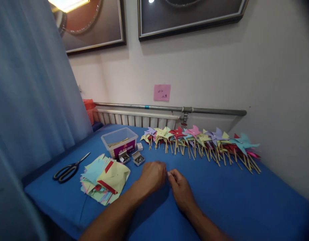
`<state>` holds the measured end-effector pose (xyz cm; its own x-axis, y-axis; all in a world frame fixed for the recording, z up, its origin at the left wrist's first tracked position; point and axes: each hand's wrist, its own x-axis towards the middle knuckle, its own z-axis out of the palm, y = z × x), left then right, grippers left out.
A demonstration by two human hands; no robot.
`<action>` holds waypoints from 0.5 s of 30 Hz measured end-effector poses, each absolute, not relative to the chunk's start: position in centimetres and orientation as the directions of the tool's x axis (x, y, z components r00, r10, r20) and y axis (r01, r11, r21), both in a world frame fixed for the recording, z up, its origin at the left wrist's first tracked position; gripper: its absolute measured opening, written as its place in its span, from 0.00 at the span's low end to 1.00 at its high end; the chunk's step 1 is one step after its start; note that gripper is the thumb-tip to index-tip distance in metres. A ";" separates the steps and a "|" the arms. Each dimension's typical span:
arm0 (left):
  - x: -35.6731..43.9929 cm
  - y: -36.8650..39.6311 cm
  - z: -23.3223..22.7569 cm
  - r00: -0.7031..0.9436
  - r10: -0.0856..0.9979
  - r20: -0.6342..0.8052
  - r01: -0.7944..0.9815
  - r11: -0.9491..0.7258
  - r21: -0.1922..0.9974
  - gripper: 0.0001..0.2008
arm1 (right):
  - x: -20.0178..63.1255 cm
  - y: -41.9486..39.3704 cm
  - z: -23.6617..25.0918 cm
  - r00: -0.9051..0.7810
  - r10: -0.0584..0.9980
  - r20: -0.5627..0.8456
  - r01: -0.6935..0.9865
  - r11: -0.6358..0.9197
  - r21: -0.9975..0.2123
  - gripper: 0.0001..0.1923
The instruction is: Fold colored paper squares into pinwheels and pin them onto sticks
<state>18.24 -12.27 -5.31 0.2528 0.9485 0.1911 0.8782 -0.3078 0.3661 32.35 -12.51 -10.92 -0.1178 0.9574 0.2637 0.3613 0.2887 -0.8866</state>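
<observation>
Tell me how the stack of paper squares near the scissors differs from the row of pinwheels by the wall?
The stack of paper squares lies flat in a loose, fanned heap; the row of pinwheels is folded into pointed blades. The squares have no sticks; each pinwheel sits on a wooden stick. The stack is one compact pile at the left; the pinwheels stretch in a long line toward the right. Both show similar colours: yellow, green, red, blue.

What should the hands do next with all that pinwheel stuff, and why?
Probably reach the left hand to the paper stack for a sheet. Both hands meet on the blue table; whether the right hand pinches something small is unclear. Finished pinwheels line the back.
</observation>
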 end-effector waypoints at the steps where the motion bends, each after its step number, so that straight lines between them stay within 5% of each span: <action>1: 17.6 -12.9 -4.9 0.239 0.949 0.207 0.885 -0.300 0.356 0.13 | 32.4 -12.5 -10.9 -0.120 0.960 0.252 0.362 0.279 -0.889 0.17; 6: 11.1 -17.2 -5.5 0.018 0.931 0.365 0.972 -0.101 0.210 0.14 | 32.2 -12.3 -11.1 -0.111 0.975 0.193 0.379 0.221 -0.899 0.18; 10: 5.5 -19.4 -7.4 -0.205 0.751 0.627 0.977 0.194 0.088 0.15 | 32.1 -12.2 -11.4 -0.121 0.968 0.222 0.377 0.251 -0.891 0.18; 15: 3.3 -19.6 -8.8 -0.254 0.749 0.612 0.960 0.274 0.063 0.13 | 32.1 -12.2 -11.4 -0.118 0.967 0.227 0.389 0.255 -0.885 0.18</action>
